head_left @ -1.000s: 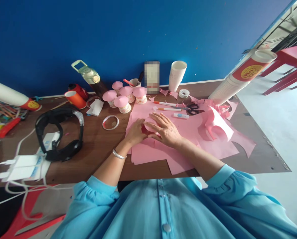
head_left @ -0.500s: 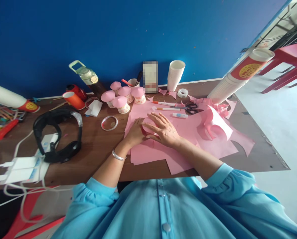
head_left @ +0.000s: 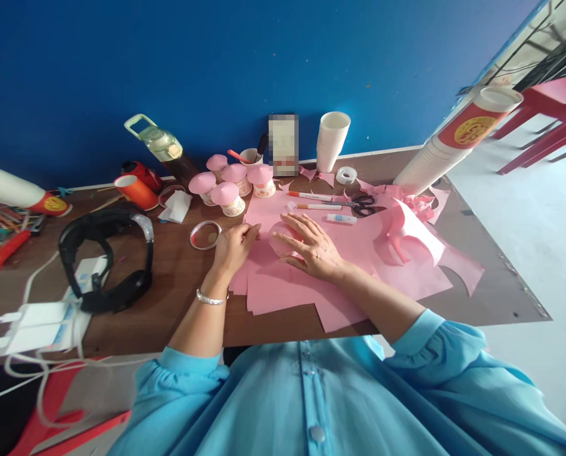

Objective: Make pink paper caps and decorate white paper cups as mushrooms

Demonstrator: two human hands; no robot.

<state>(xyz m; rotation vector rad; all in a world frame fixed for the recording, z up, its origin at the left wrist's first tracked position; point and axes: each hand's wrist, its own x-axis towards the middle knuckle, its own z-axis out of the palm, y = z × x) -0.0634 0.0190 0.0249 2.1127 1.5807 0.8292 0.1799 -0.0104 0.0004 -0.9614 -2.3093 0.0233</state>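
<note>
Paper cap, pink & round, sits under your R hand, fingers spread, index across its top, above pink sheets; your L hand is left, apart from it, fingers curled, can't tell if pinching anything

One view here, worn on the head, looking forward and down: the blue shirt fills the bottom edge, nearest of all, left hand and right hand mid-picture beyond it! The table spreads wide below, the blue wall faces us, and far right there's a stool, perhaps stretched by the lens.
</note>
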